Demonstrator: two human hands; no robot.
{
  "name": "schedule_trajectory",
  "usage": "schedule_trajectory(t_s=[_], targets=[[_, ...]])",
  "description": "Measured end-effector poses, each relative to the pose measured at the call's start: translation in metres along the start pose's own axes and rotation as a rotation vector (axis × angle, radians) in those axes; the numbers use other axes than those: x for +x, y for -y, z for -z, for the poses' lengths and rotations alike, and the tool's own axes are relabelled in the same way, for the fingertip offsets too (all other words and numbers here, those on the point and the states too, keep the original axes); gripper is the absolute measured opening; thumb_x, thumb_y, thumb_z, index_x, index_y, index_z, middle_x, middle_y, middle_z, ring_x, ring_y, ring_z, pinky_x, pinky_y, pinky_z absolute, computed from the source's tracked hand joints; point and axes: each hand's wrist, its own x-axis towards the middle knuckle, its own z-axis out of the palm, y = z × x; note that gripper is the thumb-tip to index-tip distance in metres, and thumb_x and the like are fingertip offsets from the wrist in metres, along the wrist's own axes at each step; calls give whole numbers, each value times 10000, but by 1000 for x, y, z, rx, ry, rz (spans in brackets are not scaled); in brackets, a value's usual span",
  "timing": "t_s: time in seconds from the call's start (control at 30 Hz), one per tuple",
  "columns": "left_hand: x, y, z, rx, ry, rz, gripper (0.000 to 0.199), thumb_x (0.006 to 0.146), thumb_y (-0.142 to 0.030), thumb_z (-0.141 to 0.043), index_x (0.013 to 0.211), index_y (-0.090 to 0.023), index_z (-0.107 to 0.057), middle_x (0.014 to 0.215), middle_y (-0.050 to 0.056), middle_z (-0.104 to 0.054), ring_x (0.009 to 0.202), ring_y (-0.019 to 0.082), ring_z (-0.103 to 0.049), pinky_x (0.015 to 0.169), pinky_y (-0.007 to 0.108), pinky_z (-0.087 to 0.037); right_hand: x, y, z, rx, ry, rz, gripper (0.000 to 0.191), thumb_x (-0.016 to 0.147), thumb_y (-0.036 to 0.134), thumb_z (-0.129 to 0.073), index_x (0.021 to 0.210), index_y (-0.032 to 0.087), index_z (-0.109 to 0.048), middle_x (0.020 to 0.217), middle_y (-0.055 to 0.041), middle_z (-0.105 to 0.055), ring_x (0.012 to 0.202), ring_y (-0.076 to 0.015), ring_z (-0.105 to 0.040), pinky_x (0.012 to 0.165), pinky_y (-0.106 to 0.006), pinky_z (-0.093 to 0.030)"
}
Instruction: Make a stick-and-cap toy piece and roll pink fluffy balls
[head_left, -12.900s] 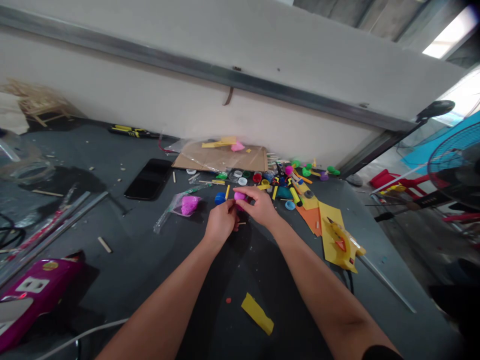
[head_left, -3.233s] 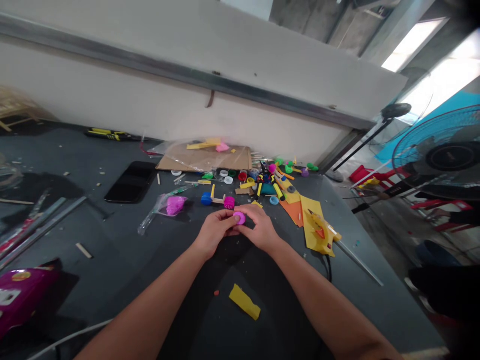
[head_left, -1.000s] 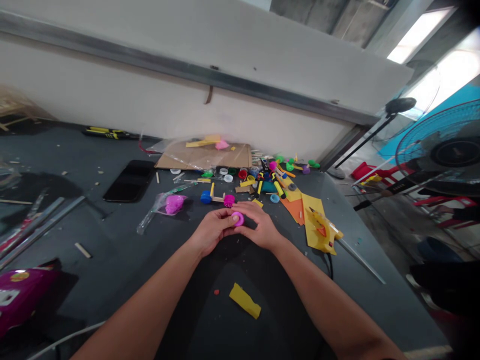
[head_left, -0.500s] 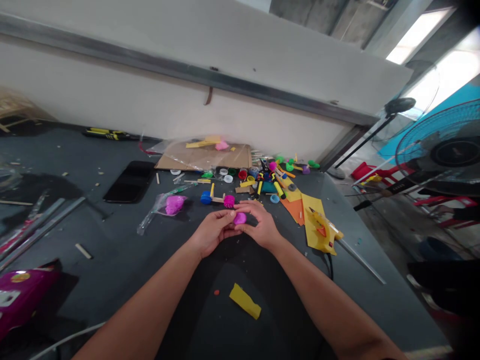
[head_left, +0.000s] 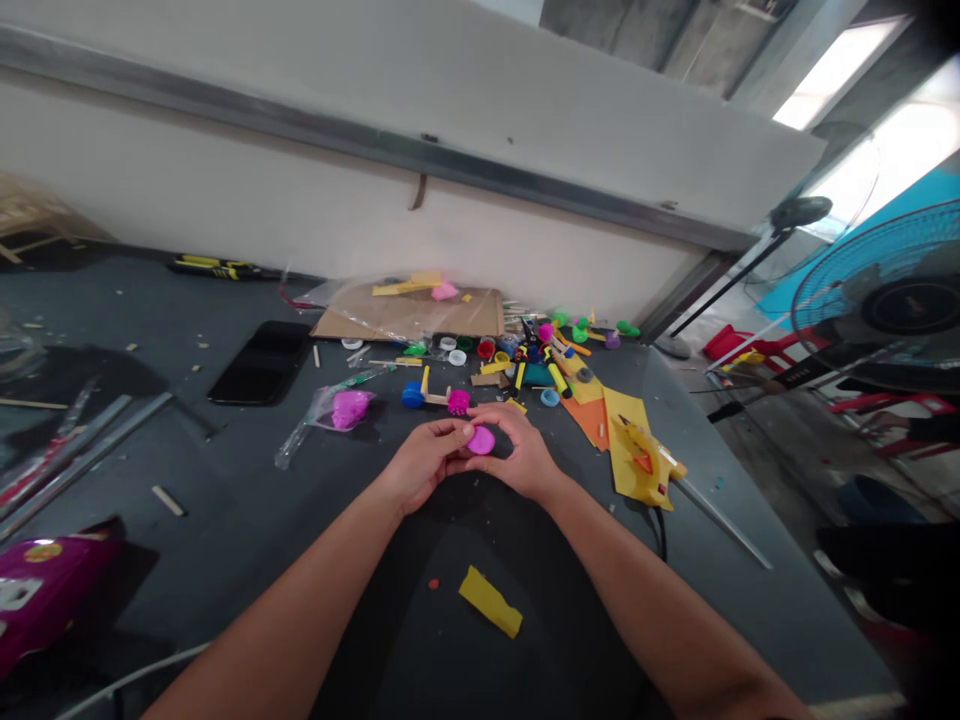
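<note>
A flat round disc of pink modelling clay (head_left: pixel 481 440) is held between both hands above the dark table. My left hand (head_left: pixel 421 462) pinches its left edge, thumb on top. My right hand (head_left: pixel 523 450) curves around the right side, its index finger along the far edge and its thumb at the near edge. Just beyond the fingers lies a small wooden-stick piece (head_left: pixel 436 398) with a blue bottle cap (head_left: pixel 412 394) and a pink cap (head_left: pixel 458 402) at its ends. A clear bag holding a pink-purple clay lump (head_left: pixel 350 409) lies to the left.
A black phone (head_left: pixel 260 363) lies at left, a purple tool (head_left: pixel 52 590) nearer. A yellow glue gun (head_left: pixel 651 470) rests on yellow sheets at right. Cutters (head_left: pixel 556 372), bottle caps and cardboard (head_left: pixel 409 318) crowd the back. A yellow scrap (head_left: pixel 490 602) lies in front.
The clay disc has turned a little in my fingers and shows more of its flat face. My right fingers have shifted slightly around its edge.
</note>
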Motion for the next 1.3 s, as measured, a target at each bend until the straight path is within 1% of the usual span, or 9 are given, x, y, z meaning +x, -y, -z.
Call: schedule_trajectory(t_s=[0.1, 0.3, 0.43, 0.53, 0.67, 0.8, 0.93, 1.17, 1.3], targets=[[0, 0, 0, 3, -15, -1, 181, 700, -254, -723, 799, -111, -672, 682, 42, -653, 571, 92, -600, 568, 202, -543, 1, 1, 0, -5, 29, 51, 445, 696, 419, -718, 1087, 255, -582, 1127, -56, -626, 1114, -229, -523, 979, -416, -388], [-1, -1, -1, -15, 13, -20, 222, 697, -261, -727, 859, -119, -673, 699, 29, -641, 601, 83, -596, 622, 209, -545, 0, -1, -5, -30, -55, 11, 383, 690, 427, -719, 1006, 244, -601, 1065, -50, -651, 1082, -232, -533, 952, -417, -408], [0, -1, -1, 15, -8, -23, 230, 657, -229, -758, 836, -113, -671, 713, 28, -640, 599, 79, -587, 587, 187, -531, 0, -1, -4, -26, -20, 44, 432, 688, 407, -728, 1061, 243, -584, 1109, -56, -628, 1101, -232, -523, 969, -416, -395], [1, 0, 0, 4, -16, -30, 213, 658, -246, -757, 793, -111, -662, 676, 14, -618, 598, 76, -580, 606, 196, -535, 0, 0, -3, -29, -19, 67, 396, 715, 399, -707, 1063, 252, -588, 1092, -49, -639, 1104, -234, -523, 977, -425, -386], [0, 0, -1, 7, -3, -28, 210, 675, -258, -745, 800, -112, -659, 683, 10, -612, 610, 73, -580, 639, 206, -537, 1, 1, -5, -35, -63, 31, 376, 703, 408, -714, 1019, 244, -594, 1050, -54, -645, 1085, -236, -524, 953, -418, -408], [-1, 0, -2, 24, -33, -37, 225, 634, -237, -773, 775, -105, -658, 700, 19, -626, 602, 72, -575, 571, 169, -513, 0, 2, -5, -29, -16, 41, 433, 698, 399, -722, 1071, 243, -569, 1079, -57, -630, 1090, -231, -521, 954, -412, -409], [-2, -1, -3, 18, -22, -29, 227, 649, -266, -761, 778, -111, -658, 676, 5, -614, 569, 56, -555, 590, 182, -514, -1, 1, -5, -42, -23, 46, 375, 728, 372, -699, 1060, 249, -577, 1056, -48, -640, 1090, -229, -522, 959, -414, -403], [-4, 1, -8, 109, -28, -46, 268, 601, -254, -786, 814, -139, -672, 776, 4, -636, 700, 90, -591, 659, 196, -497, -4, 1, -10, -40, -27, 3, 389, 710, 371, -707, 1044, 233, -562, 1069, -67, -616, 1058, -232, -534, 924, -412, -426], [-3, -7, -7, 240, -70, -74, 291, 603, -293, -778, 823, -135, -672, 778, 15, -649, 686, 99, -588, 687, 226, -498, -3, 0, -14, -75, -32, 24, 340, 767, 360, -646, 1076, 246, -563, 1066, -60, -622, 1057, -236, -530, 929, -420, -415]])
